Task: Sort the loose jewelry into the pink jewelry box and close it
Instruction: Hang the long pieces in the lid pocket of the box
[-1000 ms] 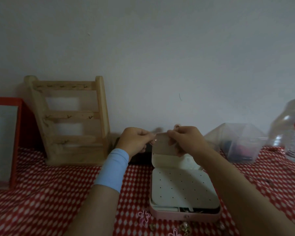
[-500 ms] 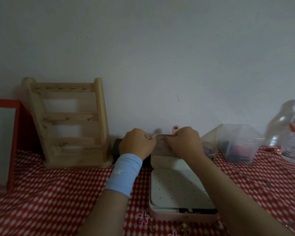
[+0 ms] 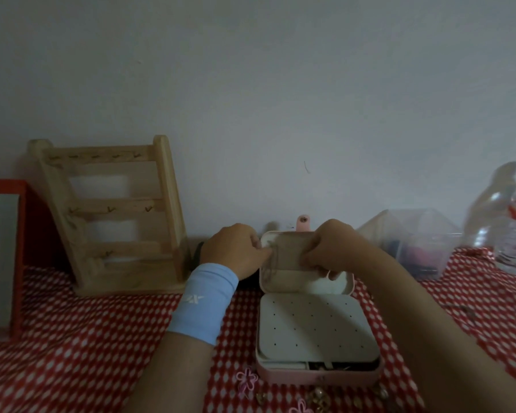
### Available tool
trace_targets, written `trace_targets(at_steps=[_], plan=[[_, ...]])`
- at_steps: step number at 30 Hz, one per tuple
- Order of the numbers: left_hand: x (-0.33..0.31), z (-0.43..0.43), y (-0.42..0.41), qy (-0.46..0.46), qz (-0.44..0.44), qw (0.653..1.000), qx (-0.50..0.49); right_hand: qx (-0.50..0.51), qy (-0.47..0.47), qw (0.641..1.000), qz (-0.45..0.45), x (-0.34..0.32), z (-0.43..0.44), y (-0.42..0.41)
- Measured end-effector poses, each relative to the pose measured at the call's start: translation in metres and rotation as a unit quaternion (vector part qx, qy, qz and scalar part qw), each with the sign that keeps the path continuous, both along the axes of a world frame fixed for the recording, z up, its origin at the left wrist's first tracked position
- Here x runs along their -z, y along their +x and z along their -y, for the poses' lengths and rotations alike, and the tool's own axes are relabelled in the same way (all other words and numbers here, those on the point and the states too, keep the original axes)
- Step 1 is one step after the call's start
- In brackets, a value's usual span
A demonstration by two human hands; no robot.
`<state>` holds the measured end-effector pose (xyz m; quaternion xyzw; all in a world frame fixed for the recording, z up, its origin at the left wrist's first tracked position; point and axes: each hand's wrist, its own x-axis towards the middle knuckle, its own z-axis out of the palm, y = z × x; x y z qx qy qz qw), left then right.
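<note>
Centre frame, my left hand (image 3: 236,253) pinches a chain (image 3: 270,263) at the left edge of the pink jewelry box (image 3: 319,376) lid (image 3: 289,248); right hand (image 3: 335,248) curled, hold unclear; checked cloth (image 3: 72,338) lower left.

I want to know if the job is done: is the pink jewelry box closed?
No, the pink jewelry box lies open, lid upright, the left hand pinching a thin chain against it.
</note>
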<state>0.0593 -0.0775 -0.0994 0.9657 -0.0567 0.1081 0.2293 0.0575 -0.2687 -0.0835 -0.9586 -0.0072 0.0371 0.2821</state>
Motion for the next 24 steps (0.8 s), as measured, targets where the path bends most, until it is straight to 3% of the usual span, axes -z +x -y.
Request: trace_targets(at_steps=[5,8,10,14,18,24], plan=[[-0.009,-0.001,-0.005,-0.012,-0.027,0.994,0.106,0.03,0.151,0.974,0.166,0.007,-0.003,0.005],[-0.01,0.002,-0.011,0.099,-0.056,0.983,0.147,0.026,0.164,0.952,0.258,0.011,-0.004,0.008],[-0.006,0.008,-0.012,0.153,-0.062,0.974,0.157,0.0,0.131,0.955,0.267,0.014,-0.003,0.009],[-0.001,0.015,-0.012,0.183,-0.02,0.973,0.14,-0.069,-0.005,0.977,0.202,0.015,-0.003,0.007],[0.002,0.015,-0.011,0.202,0.029,0.971,0.127,-0.084,-0.127,0.973,0.174,0.014,-0.003,0.002],[0.005,0.012,-0.008,0.188,0.04,0.973,0.13,-0.083,-0.19,0.963,0.171,0.009,-0.001,0.002]])
